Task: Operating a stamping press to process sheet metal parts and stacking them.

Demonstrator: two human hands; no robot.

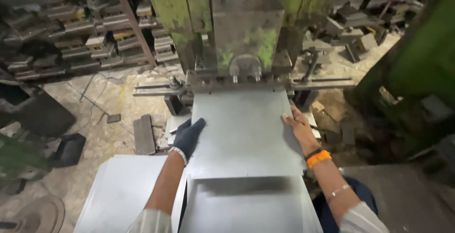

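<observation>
A grey metal sheet (pixel 241 133) lies flat in front of a green press machine (pixel 237 29), its far edge under the press head. My left hand (pixel 188 136), in a dark glove, grips the sheet's left edge. My right hand (pixel 297 124), bare, with an orange band on the wrist, presses flat on the sheet's right edge. More metal sheets (pixel 246 209) lie stacked beneath it, close to me.
Another pile of sheets (pixel 118 195) sits at the lower left. Racks of metal dies (pixel 71 29) fill the back left, and more lie at the back right (pixel 360 29). Loose blocks (pixel 143 134) rest on the dusty floor. A green machine body (pixel 417 67) stands at right.
</observation>
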